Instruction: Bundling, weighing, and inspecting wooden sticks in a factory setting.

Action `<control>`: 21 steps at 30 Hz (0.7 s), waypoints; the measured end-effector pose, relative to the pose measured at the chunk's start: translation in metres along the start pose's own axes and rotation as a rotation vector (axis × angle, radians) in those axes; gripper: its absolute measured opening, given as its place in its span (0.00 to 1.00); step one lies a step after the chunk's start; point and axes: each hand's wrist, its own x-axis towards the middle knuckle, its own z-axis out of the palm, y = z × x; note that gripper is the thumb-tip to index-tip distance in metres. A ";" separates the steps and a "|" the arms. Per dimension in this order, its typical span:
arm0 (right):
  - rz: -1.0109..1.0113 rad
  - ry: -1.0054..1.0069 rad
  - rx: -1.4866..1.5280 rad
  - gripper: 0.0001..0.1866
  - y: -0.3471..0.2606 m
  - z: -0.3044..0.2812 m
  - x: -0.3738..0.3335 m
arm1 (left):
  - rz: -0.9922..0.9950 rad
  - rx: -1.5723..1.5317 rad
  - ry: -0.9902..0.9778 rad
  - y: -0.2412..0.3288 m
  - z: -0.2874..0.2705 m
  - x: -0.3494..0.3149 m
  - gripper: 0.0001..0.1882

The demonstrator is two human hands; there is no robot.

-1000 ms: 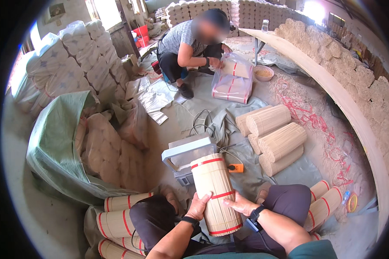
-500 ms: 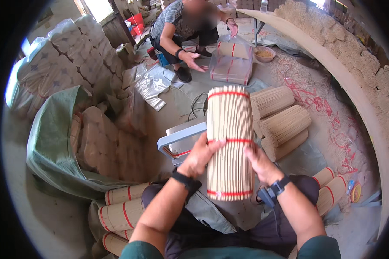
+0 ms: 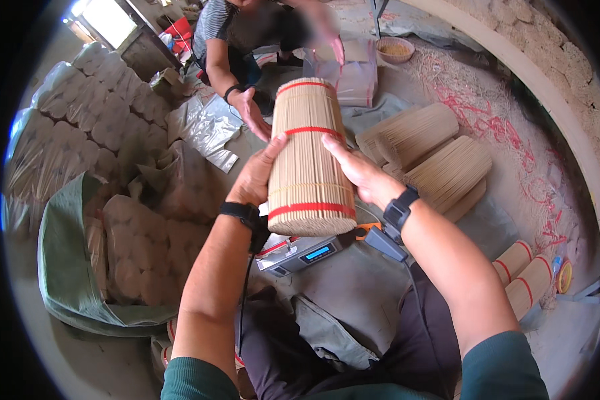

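A thick bundle of thin wooden sticks (image 3: 312,170), tied with red bands and a thin yellowish one, is held up in front of me. It leans away, its near end showing the stick tips. My left hand (image 3: 255,177) grips its left side, and my right hand (image 3: 361,172) clasps the right side, thumbs on the front. Below it, partly covered, sits a digital scale (image 3: 307,257) with a lit blue display. Across from me a crouching person's hand (image 3: 251,110) reaches beside the bundle's far left. Their other hand (image 3: 339,50) is over a clear plastic bag (image 3: 355,83).
More stick bundles (image 3: 450,170) lie to the right, with red-banded ones (image 3: 528,283) by my right knee. Wrapped bundles (image 3: 80,110) are stacked left, behind a green sack (image 3: 63,260). A bowl (image 3: 395,50) stands far back. Red strips (image 3: 477,110) litter the floor.
Both my hands have carried the bundle forward and slightly left, toward the other person, and tilted it away. More of the scale's display side shows. The person's hand has come closer to the bundle.
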 end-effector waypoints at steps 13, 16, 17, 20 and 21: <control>-0.082 -0.138 0.095 0.37 0.004 -0.005 0.029 | -0.177 -0.405 -0.174 -0.003 -0.031 0.031 0.29; -0.100 -0.149 0.026 0.37 -0.005 -0.018 0.033 | -0.081 -0.411 -0.132 -0.006 -0.026 0.035 0.30; -0.124 -0.155 0.005 0.37 -0.008 -0.031 0.029 | -0.098 -0.409 -0.178 -0.013 -0.029 0.042 0.31; -0.153 -0.175 -0.106 0.42 -0.031 -0.042 0.021 | -0.142 -0.411 -0.325 -0.006 -0.074 0.048 0.36; -0.140 -0.085 -0.135 0.43 -0.041 -0.052 0.006 | -0.093 -0.393 -0.100 -0.011 -0.079 0.045 0.36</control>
